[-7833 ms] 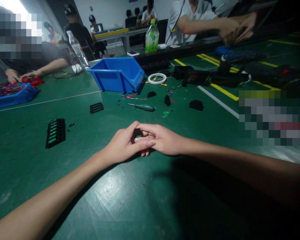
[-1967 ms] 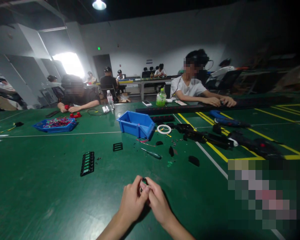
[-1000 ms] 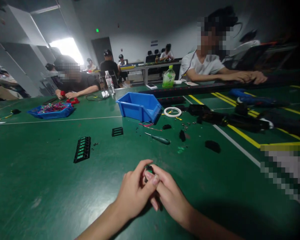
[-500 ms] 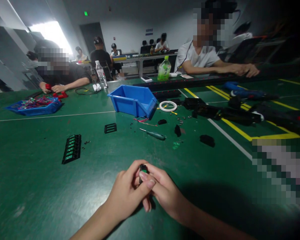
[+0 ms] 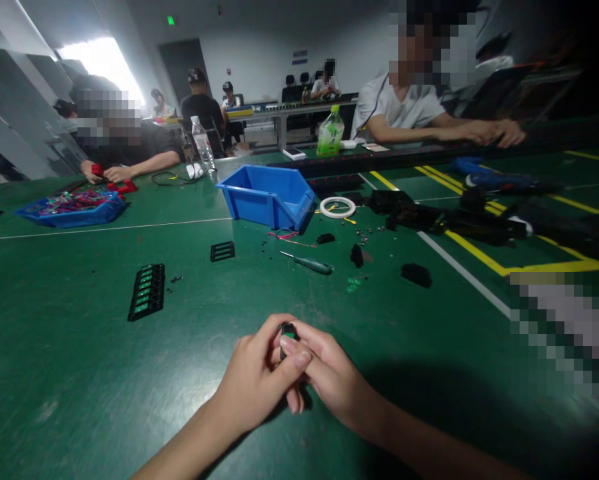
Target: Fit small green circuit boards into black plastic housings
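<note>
My left hand (image 5: 252, 379) and my right hand (image 5: 334, 377) meet low in the middle of the view, just above the green table. Between their fingertips is a small black part with a green face (image 5: 288, 331); both hands are closed on it. The right thumb presses on its front, and the fingers hide most of its lower half. Further off to the left lies a black frame with a row of green inserts (image 5: 146, 292). A smaller black slotted frame (image 5: 222, 251) rests behind it. Beyond my hands lies a screwdriver (image 5: 313, 265) with a green handle.
A blue bin (image 5: 254, 205) stands beyond the screwdriver, with a white ring (image 5: 338, 208) beside it. Loose black pieces (image 5: 416, 274) and tiny screws are scattered to the right. At far left, a blue tray (image 5: 74, 217) holds coloured wires. Co-workers sit across the table.
The camera view has shifted slightly, so the tabletop items appear a little higher and further right. Both hands keep the same grip on the small black part.
</note>
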`<action>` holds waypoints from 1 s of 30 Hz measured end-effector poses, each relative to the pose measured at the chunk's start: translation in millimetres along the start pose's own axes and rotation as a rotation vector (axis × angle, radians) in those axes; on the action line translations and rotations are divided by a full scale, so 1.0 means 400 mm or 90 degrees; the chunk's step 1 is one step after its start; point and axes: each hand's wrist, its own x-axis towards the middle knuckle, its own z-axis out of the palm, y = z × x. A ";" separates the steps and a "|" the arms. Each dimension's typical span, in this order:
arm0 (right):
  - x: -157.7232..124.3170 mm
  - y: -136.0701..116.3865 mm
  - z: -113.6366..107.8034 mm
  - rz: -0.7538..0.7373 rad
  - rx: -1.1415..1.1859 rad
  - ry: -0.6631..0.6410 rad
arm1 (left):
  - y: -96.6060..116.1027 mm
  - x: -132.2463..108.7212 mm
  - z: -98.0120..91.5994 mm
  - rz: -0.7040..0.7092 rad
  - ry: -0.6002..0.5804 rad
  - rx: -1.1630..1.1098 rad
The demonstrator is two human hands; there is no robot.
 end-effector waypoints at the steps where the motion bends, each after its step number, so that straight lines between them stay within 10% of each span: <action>1: 0.000 0.000 0.000 0.000 0.004 -0.002 | -0.002 0.000 0.000 0.000 0.000 0.000; 30: 0.003 -0.019 0.010 -0.002 0.033 -0.026 | -0.004 0.000 -0.005 0.008 -0.016 -0.010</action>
